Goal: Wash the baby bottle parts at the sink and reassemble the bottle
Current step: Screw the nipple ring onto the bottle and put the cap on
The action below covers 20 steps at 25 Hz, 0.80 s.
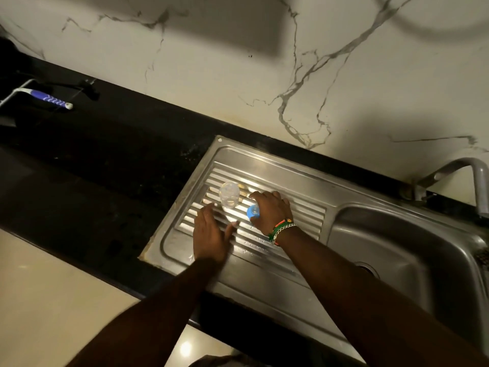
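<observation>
A clear bottle body (pixel 229 194) stands on the ribbed steel drainboard (pixel 304 207), left of the basin. My right hand (pixel 272 210) is curled over a blue bottle ring (pixel 252 211) that sits on the drainboard; the ring shows only at the hand's left side. My left hand (pixel 210 234) hovers or rests on the ribs just below the clear bottle, fingers straight, holding nothing. Beaded bracelets circle my right wrist.
The sink basin (pixel 397 250) with its drain lies to the right, under a bent steel tap (pixel 473 178). A black counter (pixel 105 160) runs left, with a blue-and-white brush (pixel 50 98) at its far end. A marble wall rises behind.
</observation>
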Tool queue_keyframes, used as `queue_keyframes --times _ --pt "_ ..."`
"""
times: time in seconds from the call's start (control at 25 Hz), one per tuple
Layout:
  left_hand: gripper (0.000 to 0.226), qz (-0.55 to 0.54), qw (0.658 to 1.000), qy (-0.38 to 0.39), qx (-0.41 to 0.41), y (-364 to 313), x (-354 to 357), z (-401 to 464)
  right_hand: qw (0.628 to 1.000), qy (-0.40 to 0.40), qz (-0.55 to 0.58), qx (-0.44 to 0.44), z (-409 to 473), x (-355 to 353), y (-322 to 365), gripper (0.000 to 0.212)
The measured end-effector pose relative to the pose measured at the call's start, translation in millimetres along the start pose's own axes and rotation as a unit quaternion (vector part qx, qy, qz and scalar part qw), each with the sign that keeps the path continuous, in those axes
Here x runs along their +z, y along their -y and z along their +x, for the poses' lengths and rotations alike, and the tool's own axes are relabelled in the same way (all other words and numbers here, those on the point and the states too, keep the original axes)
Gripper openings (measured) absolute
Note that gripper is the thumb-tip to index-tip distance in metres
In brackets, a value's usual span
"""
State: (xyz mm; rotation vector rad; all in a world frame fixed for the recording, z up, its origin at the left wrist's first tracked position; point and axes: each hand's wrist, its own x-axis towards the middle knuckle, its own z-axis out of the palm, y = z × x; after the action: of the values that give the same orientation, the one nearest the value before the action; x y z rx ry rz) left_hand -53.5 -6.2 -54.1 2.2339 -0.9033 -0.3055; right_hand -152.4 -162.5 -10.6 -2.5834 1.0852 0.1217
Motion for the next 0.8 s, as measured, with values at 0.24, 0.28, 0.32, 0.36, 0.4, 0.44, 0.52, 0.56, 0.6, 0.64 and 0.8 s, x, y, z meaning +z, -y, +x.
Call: queue_keyframes --times 0.24,0.28,0.32,0.36,0.4,0.44,0.52,0.56,0.6,0.64,0.8 --pt "0.097 -0.012 0.998 0.065 0.023 -11.4 -16.7 71.2 0.998 0.029 -0.063 -0.009 8.7 9.6 1.3 0.042" --pt "0.093 -0.001 0.996 0.077 0.038 -15.1 -16.9 79.1 0.998 0.022 -0.062 -0.021 7.5 8.7 1.1 0.04" --pt "0.087 0.001 0.995 0.084 0.046 -18.9 -17.4 84.0 0.998 0.012 -0.055 -0.028 5.5 6.7 0.1 0.038" --pt "0.079 -0.006 0.995 0.089 0.05 -20.8 -17.8 86.4 0.999 0.001 -0.041 -0.03 2.8 2.3 -2.1 0.038" --pt "0.072 -0.016 0.995 0.09 0.048 -23.3 -19.6 85.1 0.999 -0.009 -0.022 -0.028 -1.3 -3.1 -5.1 0.039" --pt "0.068 -0.035 0.994 0.084 0.054 -26.8 -20.5 82.2 0.999 -0.02 0.004 -0.025 -6.9 -10.2 -10.8 0.042" --pt "0.066 -0.065 0.994 0.068 0.057 -35.5 -21.6 78.0 0.996 -0.026 0.085 -0.008 -17.4 -22.9 -24.0 0.049" --pt "0.065 -0.082 0.994 0.058 0.049 -48.7 -21.9 75.1 0.99 -0.029 0.136 0.001 -22.9 -29.5 -32.6 0.051" --pt "0.066 -0.1 0.993 0.052 0.036 -66.5 -19.8 70.7 0.982 -0.038 0.186 0.014 -30.5 -37.9 -43.7 0.051" --pt "0.066 -0.118 0.991 0.052 0.037 -91.3 -17.8 63.0 0.973 -0.054 0.222 0.024 -40.2 -48.4 -55.8 0.048" --pt "0.056 -0.175 0.979 0.065 0.083 -191.5 9.7 32.3 0.929 -0.177 0.318 0.058 -91.6 -91.3 -117.9 0.03"
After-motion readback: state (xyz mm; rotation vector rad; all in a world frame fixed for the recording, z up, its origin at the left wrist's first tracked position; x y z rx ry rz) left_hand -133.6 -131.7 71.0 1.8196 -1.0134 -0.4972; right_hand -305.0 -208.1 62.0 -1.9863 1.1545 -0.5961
